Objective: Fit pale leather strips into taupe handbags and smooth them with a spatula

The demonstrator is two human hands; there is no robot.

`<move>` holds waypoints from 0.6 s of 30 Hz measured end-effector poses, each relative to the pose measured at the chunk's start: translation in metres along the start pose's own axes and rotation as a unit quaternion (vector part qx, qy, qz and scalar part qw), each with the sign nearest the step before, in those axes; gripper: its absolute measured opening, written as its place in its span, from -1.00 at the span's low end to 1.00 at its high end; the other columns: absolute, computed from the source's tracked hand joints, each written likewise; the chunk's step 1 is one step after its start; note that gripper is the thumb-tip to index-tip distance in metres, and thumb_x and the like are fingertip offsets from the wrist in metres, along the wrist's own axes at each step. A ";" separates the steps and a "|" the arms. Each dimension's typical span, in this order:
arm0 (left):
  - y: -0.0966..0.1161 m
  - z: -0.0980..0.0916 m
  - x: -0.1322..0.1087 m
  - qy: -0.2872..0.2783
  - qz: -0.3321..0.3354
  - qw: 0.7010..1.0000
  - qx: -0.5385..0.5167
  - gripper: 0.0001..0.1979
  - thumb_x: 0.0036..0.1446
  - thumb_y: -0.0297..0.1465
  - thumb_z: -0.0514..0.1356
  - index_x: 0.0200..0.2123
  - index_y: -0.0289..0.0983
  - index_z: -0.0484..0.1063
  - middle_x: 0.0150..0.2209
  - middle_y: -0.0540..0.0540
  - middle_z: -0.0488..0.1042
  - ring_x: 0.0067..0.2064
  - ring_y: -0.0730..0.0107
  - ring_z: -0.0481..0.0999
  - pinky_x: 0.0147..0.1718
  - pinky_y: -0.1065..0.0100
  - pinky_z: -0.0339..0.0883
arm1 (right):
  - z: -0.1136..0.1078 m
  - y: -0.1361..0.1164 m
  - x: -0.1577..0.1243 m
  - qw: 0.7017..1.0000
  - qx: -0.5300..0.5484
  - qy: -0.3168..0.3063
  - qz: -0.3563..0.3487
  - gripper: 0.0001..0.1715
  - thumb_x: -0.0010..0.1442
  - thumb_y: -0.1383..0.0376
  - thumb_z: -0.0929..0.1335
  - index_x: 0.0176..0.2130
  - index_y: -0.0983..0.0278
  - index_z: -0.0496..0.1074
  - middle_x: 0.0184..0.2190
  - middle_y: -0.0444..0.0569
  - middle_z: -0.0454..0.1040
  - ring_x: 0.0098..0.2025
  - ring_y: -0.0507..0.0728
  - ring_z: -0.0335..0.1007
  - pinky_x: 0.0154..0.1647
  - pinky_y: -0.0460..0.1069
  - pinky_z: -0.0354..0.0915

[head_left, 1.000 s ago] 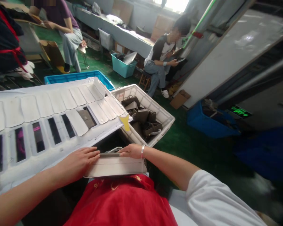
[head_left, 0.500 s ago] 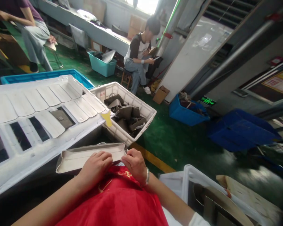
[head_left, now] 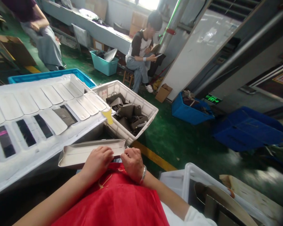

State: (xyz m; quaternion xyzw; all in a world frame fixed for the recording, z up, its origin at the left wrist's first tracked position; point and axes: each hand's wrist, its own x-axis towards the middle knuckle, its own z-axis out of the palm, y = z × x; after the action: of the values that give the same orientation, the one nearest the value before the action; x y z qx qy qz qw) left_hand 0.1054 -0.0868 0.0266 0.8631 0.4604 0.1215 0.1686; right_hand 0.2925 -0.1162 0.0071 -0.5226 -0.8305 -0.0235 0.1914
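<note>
A long shallow panel (head_left: 77,153) with a whitish inner face, a crease along it and raised brownish edges lies across my lap, above the red apron (head_left: 118,204). My left hand (head_left: 97,163) is closed over its near edge, fingers curled onto the pale inside. At the panel's right end, my right hand (head_left: 133,163) is closed in a pinch, with the knuckles up. The fingertips there are partly hidden, and the exact bit between them is hard to see. Left of my hands, pale rounded pieces (head_left: 39,97) lie in rows on the white-covered table (head_left: 68,138).
A white crate (head_left: 145,125) of dark brownish bag pieces stands beyond my hands. Another white bin (head_left: 187,175) is close on my right, holding large brown parts. Blue bins (head_left: 191,113) stand on the green floor. Two people sit farther back, one on a stool (head_left: 128,77).
My right hand has turned a little, its knuckles now more upward at the panel's end. My left hand keeps its place on the panel. The view has shifted slightly.
</note>
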 end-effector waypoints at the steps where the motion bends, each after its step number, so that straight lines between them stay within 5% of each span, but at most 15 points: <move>1: 0.000 0.000 0.002 0.000 -0.011 1.000 -0.007 -0.87 0.19 -0.40 0.07 -0.28 -0.26 0.41 -0.21 -0.10 0.45 -0.17 0.25 0.38 -0.21 0.27 0.21 | 0.001 -0.001 0.000 1.000 -0.002 0.001 0.002 -0.83 0.22 0.35 0.25 -0.42 0.27 0.33 -0.34 -0.08 0.34 -0.28 0.08 0.15 -0.21 0.03 0.00; 7: 0.006 -0.006 0.010 -0.030 -0.029 0.999 0.018 -0.80 0.20 -0.39 0.04 -0.40 -0.23 0.43 -0.23 -0.07 0.44 -0.22 0.27 0.36 -0.26 0.27 0.17 | 0.003 -0.005 0.000 0.998 0.020 0.008 0.055 -0.79 0.23 0.33 0.24 -0.45 0.26 0.34 -0.35 -0.08 0.34 -0.27 0.08 0.19 -0.21 0.03 0.02; 9: 0.009 -0.007 0.013 -0.039 -0.044 0.998 0.035 -0.80 0.19 -0.39 0.04 -0.40 -0.22 0.44 -0.23 -0.07 0.43 -0.23 0.25 0.36 -0.30 0.27 0.15 | 0.004 -0.004 -0.001 0.992 0.061 0.010 0.110 -0.87 0.21 0.27 0.28 -0.36 0.25 0.37 -0.31 -0.06 0.34 -0.23 0.10 0.22 -0.20 0.02 0.06; 11: 0.011 -0.009 0.015 -0.051 -0.054 0.996 0.048 -0.80 0.18 -0.38 0.04 -0.40 -0.21 0.45 -0.23 -0.08 0.42 -0.23 0.24 0.36 -0.34 0.27 0.13 | 0.005 -0.002 -0.002 0.972 0.112 0.019 0.208 -0.74 0.11 0.17 0.36 -0.24 0.28 0.35 -0.27 -0.02 0.33 -0.23 0.11 0.24 -0.23 0.01 0.11; 13: 0.013 -0.010 0.018 -0.065 -0.062 0.995 0.052 -0.79 0.17 -0.37 0.04 -0.40 -0.20 0.45 -0.23 -0.09 0.42 -0.22 0.23 0.36 -0.36 0.28 0.12 | 0.006 0.001 -0.001 0.924 0.201 -0.006 0.326 -0.57 -0.03 0.11 0.44 -0.25 0.33 0.32 -0.35 -0.04 0.33 -0.33 0.09 0.24 -0.32 -0.03 0.13; 15: 0.014 -0.012 0.022 -0.081 -0.070 0.993 0.052 -0.80 0.15 -0.37 0.04 -0.40 -0.20 0.46 -0.23 -0.09 0.41 -0.22 0.23 0.36 -0.36 0.28 0.12 | 0.008 0.001 0.001 0.833 0.346 -0.097 0.420 -0.61 -0.04 0.08 0.43 -0.42 0.33 0.32 -0.52 -0.13 0.28 -0.49 0.02 0.18 -0.48 -0.08 0.09; 18: 0.014 -0.014 0.026 -0.101 -0.079 0.990 0.054 -0.80 0.13 -0.38 0.05 -0.40 -0.20 0.46 -0.23 -0.11 0.41 -0.22 0.24 0.36 -0.37 0.29 0.12 | 0.010 -0.002 0.006 0.696 0.504 -0.223 0.461 -0.53 0.14 0.03 0.28 -0.60 0.31 0.26 -0.73 -0.19 0.17 -0.70 -0.05 0.05 -0.67 -0.11 -0.04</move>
State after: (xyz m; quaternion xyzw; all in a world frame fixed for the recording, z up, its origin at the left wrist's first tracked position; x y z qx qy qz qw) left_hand 0.1248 -0.0697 0.0462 0.8395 0.5138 -0.0054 0.1768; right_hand 0.2855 -0.1101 0.0004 -0.6552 -0.3912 0.6068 0.2224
